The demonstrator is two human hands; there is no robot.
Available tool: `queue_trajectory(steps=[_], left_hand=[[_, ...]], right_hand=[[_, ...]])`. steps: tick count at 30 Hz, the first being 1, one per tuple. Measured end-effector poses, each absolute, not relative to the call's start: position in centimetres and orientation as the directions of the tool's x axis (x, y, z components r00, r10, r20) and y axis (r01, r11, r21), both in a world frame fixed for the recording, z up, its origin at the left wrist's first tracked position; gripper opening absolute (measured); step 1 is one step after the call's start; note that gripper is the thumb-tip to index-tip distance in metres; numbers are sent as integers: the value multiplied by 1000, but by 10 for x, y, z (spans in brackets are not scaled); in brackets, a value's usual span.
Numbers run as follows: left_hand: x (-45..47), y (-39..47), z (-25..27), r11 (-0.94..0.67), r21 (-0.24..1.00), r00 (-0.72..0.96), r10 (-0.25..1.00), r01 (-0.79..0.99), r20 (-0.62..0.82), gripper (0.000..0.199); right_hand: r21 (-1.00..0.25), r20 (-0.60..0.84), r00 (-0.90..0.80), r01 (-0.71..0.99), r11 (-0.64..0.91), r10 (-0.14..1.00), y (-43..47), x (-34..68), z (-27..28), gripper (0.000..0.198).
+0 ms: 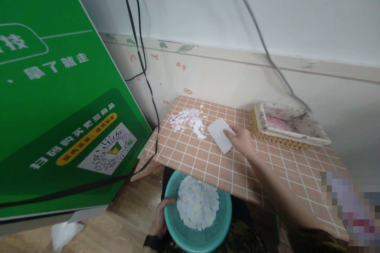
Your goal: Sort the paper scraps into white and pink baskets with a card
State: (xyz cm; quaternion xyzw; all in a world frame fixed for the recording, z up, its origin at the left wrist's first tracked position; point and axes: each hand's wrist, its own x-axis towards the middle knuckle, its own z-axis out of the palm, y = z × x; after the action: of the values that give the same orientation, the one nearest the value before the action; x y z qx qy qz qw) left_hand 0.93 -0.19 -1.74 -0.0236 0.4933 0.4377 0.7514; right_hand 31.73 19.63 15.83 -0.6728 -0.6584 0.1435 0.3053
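Note:
My right hand (241,139) grips a flat white card-like scraper (220,134) by its right edge, over the checked tablecloth. Just left of the scraper lies a loose pile of white and pinkish paper scraps (187,120). Below the table's front edge, my left hand (162,215) holds the rim of a teal plastic basket (198,241) at its left side. Inside that basket is a rounded heap of pale paper scraps (197,203).
A wicker basket (291,126) with a cloth lining stands at the table's back right. Black cables (141,59) hang down over the left table corner, beside a green printed panel (59,87). A white wall (208,8) rises behind the brown checked table (276,162).

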Motion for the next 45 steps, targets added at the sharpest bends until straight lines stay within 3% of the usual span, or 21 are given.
queue_trajectory(steps=[6,21,26,32,39,45], left_hand=[[8,-4,-24,613,377,156,639,-695,-753,20],[8,-4,-24,608,393,141,646,-690,-750,18],[9,-3,-21,612,382,136,631,-693,-764,17],[11,-4,-18,595,376,136,640,-711,-756,25],[10,-5,-20,604,389,149,651,-696,-744,25],[8,-5,-24,597,397,156,667,-697,-728,22]], right_hand=[[-565,268,157,825,23,951,225,299,158,33],[-589,254,101,805,71,962,233,279,154,30],[-621,190,191,783,-33,963,224,279,149,30],[-531,240,224,845,-66,945,209,302,150,31],[-572,298,214,820,-6,930,211,304,153,35],[-597,254,179,802,9,950,228,280,155,31]])
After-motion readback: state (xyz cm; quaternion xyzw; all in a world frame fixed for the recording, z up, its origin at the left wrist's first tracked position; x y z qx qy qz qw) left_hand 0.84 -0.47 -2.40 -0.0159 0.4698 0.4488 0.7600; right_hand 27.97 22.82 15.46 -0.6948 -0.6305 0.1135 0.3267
